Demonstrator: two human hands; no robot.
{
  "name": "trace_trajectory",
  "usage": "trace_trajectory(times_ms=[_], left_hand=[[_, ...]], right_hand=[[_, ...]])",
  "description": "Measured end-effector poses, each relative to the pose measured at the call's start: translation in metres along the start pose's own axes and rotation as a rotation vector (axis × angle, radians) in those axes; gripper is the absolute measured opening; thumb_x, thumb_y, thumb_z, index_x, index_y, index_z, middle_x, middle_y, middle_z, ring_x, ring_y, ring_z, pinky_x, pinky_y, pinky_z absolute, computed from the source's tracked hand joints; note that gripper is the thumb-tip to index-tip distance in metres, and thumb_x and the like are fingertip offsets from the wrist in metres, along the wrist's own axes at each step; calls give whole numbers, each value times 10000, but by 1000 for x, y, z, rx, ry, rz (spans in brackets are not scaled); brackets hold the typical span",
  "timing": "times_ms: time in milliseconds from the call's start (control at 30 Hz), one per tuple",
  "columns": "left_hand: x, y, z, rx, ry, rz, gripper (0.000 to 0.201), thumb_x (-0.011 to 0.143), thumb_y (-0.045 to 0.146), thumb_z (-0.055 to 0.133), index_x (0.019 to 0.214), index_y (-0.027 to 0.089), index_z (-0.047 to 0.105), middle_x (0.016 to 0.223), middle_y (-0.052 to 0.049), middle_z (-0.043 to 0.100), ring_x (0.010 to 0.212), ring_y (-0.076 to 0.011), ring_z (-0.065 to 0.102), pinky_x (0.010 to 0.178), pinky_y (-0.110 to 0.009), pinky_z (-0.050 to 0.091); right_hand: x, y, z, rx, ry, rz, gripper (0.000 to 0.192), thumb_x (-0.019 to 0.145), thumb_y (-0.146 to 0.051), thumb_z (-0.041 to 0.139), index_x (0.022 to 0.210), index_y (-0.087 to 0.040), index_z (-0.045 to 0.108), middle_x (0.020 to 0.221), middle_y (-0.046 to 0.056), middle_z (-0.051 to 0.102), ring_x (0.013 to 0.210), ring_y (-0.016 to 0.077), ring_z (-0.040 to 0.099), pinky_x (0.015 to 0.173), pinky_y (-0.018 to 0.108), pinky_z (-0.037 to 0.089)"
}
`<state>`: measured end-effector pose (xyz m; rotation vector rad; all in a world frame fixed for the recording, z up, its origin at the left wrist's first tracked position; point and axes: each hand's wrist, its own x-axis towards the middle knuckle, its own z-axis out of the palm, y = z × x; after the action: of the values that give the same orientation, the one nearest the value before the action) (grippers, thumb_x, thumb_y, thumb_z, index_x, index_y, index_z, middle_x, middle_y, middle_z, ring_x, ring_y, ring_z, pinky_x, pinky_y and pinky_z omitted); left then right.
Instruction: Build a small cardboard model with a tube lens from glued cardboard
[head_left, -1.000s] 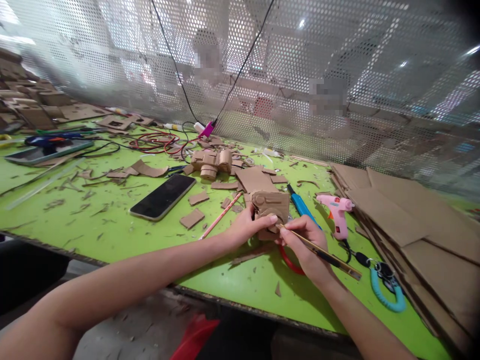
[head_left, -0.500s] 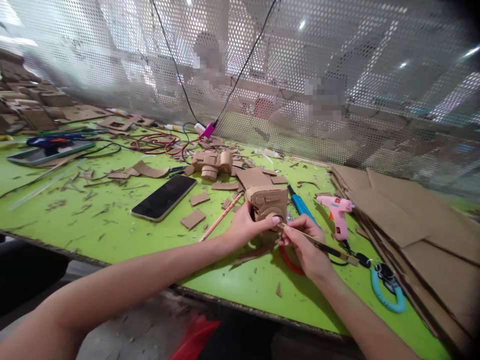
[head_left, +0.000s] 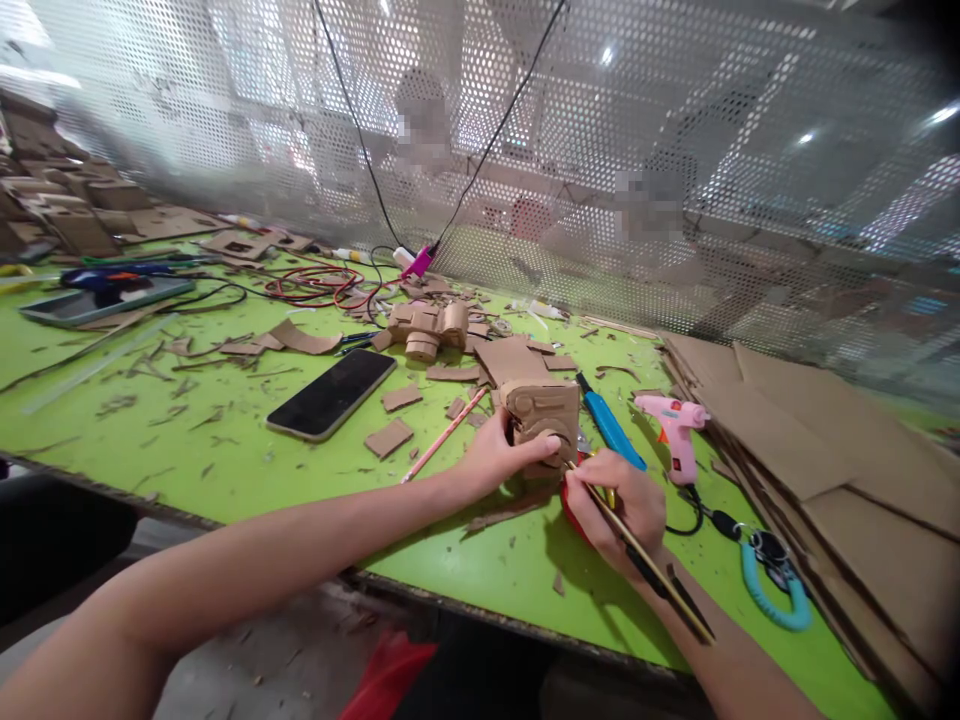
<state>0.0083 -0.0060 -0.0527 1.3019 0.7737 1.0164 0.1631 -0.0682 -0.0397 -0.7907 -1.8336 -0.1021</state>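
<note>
your left hand grips the cardboard model, upright on the green table, thumb across its front. your right hand is clenched on a thin stick, tip touching the model's lower right edge. blue cutter & pink glue gun lie just right of it; phone well to the left.

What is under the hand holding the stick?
A red ring peeks out from under the right hand, lying on the green table. Most of the ring is covered by the hand, so what it belongs to cannot be seen.
</note>
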Motion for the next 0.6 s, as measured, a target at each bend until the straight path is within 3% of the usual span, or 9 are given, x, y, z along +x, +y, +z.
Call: trace_trajectory(times_ms=[433, 600], left_hand=[[-1, 3, 1, 19, -14, 7, 599, 633, 452, 760, 1096, 130, 557, 1126, -150, 643, 1067, -283, 599, 916, -400, 478], [2, 0, -1, 91, -10, 54, 595, 651, 440, 756, 1117, 129, 555, 1134, -135, 647, 1059, -277, 600, 920, -396, 479]], right_hand=[[1, 3, -2, -111, -89, -61, 263, 725, -19, 601, 872, -228, 540, 703, 11, 635, 611, 148, 600, 598, 271, 510], [7, 1, -5, -189, -204, -97, 166, 777, -32, 567, 761, -195, 542, 658, 14, 611, 606, 138, 569, 598, 255, 481]])
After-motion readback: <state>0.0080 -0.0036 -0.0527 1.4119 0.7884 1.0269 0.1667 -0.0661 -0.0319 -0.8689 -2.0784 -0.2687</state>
